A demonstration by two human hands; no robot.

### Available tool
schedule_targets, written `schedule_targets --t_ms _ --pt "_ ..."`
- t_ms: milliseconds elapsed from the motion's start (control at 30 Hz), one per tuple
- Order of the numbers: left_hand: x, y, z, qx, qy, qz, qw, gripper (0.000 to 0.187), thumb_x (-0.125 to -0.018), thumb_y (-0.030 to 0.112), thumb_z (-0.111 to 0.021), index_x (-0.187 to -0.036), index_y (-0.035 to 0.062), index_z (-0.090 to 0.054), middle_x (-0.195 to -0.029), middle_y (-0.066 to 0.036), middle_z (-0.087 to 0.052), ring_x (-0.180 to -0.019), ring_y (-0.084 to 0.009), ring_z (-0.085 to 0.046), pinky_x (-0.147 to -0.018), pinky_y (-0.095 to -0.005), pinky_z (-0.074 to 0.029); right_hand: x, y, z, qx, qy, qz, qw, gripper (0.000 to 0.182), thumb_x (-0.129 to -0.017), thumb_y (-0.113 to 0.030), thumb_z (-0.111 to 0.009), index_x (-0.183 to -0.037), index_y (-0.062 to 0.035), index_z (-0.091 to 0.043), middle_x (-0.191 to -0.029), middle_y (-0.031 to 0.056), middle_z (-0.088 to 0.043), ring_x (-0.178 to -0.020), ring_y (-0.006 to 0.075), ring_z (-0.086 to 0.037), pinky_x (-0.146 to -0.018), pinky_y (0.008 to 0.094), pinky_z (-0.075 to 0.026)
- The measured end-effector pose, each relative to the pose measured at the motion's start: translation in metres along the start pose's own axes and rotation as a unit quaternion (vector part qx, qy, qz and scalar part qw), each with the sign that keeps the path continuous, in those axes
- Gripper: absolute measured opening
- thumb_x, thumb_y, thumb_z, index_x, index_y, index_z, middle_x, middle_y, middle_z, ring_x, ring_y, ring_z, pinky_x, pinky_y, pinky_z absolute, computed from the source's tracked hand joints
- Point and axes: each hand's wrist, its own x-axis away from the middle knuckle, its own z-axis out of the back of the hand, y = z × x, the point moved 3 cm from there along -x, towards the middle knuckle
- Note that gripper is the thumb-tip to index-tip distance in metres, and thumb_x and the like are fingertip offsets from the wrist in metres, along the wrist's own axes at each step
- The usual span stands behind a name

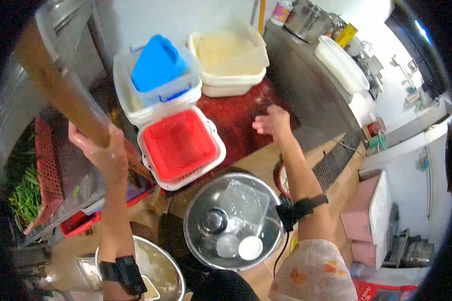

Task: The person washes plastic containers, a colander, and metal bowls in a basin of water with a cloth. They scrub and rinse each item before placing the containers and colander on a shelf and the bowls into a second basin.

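Note:
My left hand [103,145] is closed around the lower end of a long brown board-like thing [68,80], which is tilted up toward the upper left and seen nearly edge-on. My right hand [273,121] is empty, fingers apart, reaching over a wet dark-red surface [241,120]. Between the hands sits a red plastic basket [178,145] inside a white basin [218,153]. Behind it are stacked clear tubs [123,75] with a blue plastic piece [158,65] on top. Nearest my right hand at the back stands a stack of cream tubs [231,83].
Below me a steel bowl [191,210] holds water, a clear container and small round pieces. Another metal basin [173,266] is at lower left. A red crate [47,170] borders green vegetables [25,200]. A white tray [341,65] and pots line the right-hand counter. A floor grate [336,163] lies at right.

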Motion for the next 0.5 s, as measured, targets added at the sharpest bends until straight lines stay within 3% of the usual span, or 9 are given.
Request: schedule_targets --t_ms 133,200,267,300,367,400,433,500 --pt "-0.003 -0.018 -0.004 0.087 0.002 0.016 0.996 0.059 -0.067 0.003 -0.058 -0.119 -0.0044 -0.030 -0.103 -0.014 -0.043 -0.090 -0.0221 -0.047 -0.080 -0.0337 -0.041 0.064 0.146 0.092 0.043 0.022 -0.063 0.997 0.029 -0.086 -0.014 -0.041 -0.112 -0.0022 -0.040 -0.072 0.0202 -0.058 -0.052 0.0315 -0.061 -0.037 0.0372 -0.048" --pt "-0.003 -0.026 -0.004 0.053 0.013 -0.015 0.998 0.061 -0.067 0.008 -0.061 -0.118 -0.0070 -0.032 -0.105 -0.016 -0.044 -0.093 -0.0231 -0.047 -0.082 -0.0334 -0.040 0.152 0.175 0.127 0.091 -0.032 -0.203 0.975 0.036 -0.087 -0.019 -0.042 -0.116 0.0030 -0.040 -0.075 0.0204 -0.059 -0.051 0.0299 -0.061 -0.038 0.0341 -0.048" --pt "-0.006 -0.032 0.001 -0.042 0.007 -0.066 0.997 0.075 -0.066 0.019 -0.069 -0.123 -0.0096 -0.029 -0.111 -0.020 -0.043 -0.099 -0.0238 -0.046 -0.085 -0.0320 -0.039 0.236 0.207 0.171 0.156 -0.095 -0.196 0.963 0.037 -0.087 -0.020 -0.046 -0.116 0.0038 -0.044 -0.072 0.0182 -0.059 -0.053 0.0275 -0.062 -0.039 0.0322 -0.050" --pt "-0.012 -0.039 0.004 -0.059 -0.036 -0.054 0.996 0.082 -0.066 0.024 -0.072 -0.125 -0.0097 -0.027 -0.115 -0.021 -0.042 -0.103 -0.0251 -0.044 -0.087 -0.0322 -0.038 0.275 0.229 0.194 0.283 -0.023 -0.254 0.924 0.041 -0.088 -0.025 -0.049 -0.117 0.0044 -0.044 -0.074 0.0174 -0.059 -0.053 0.0256 -0.062 -0.040 0.0311 -0.050" --pt "0.003 -0.036 0.025 -0.078 -0.093 -0.038 0.992 0.088 -0.066 0.028 -0.074 -0.127 -0.0099 -0.025 -0.119 -0.023 -0.040 -0.107 -0.0265 -0.043 -0.090 -0.0324 -0.037 0.363 0.256 0.234 0.285 -0.010 -0.317 0.904 0.035 -0.089 -0.028 -0.048 -0.101 0.0041 -0.050 -0.072 0.0156 -0.058 -0.050 0.0231 -0.060 -0.040 0.0307 -0.050" --pt "0.017 -0.032 0.039 0.002 -0.132 -0.001 0.991 0.090 -0.066 0.032 -0.075 -0.128 -0.0095 -0.024 -0.119 -0.023 -0.041 -0.107 -0.0277 -0.044 -0.091 -0.0335 -0.036 0.408 0.287 0.273 0.273 -0.008 -0.335 0.902 0.032 -0.089 -0.028 -0.047 -0.095 0.0034 -0.051 -0.070 0.0147 -0.058 -0.048 0.0219 -0.059 -0.040 0.0303 -0.049" --pt "0.030 -0.029 0.053 0.080 -0.163 0.035 0.983 0.092 -0.067 0.035 -0.075 -0.129 -0.0090 -0.023 -0.120 -0.024 -0.042 -0.108 -0.0290 -0.045 -0.093 -0.0346 -0.036 0.455 0.342 0.333 0.457 -0.122 -0.141 0.870 0.029 -0.089 -0.028 -0.048 -0.085 0.0004 -0.050 -0.066 0.0137 -0.056 -0.046 0.0218 -0.057 -0.039 0.0300 -0.048" --pt "0.089 -0.076 0.086 0.076 -0.285 0.137 0.946 0.077 -0.075 0.032 -0.067 -0.129 -0.0058 -0.029 -0.119 -0.021 -0.046 -0.107 -0.0288 -0.047 -0.094 -0.0357 -0.035 0.561 0.331 0.350 0.284 0.053 -0.392 0.873 0.018 -0.085 -0.020 -0.049 -0.086 -0.0017 -0.051 -0.067 0.0142 -0.056 -0.047 0.0229 -0.058 -0.040 0.0302 -0.048"
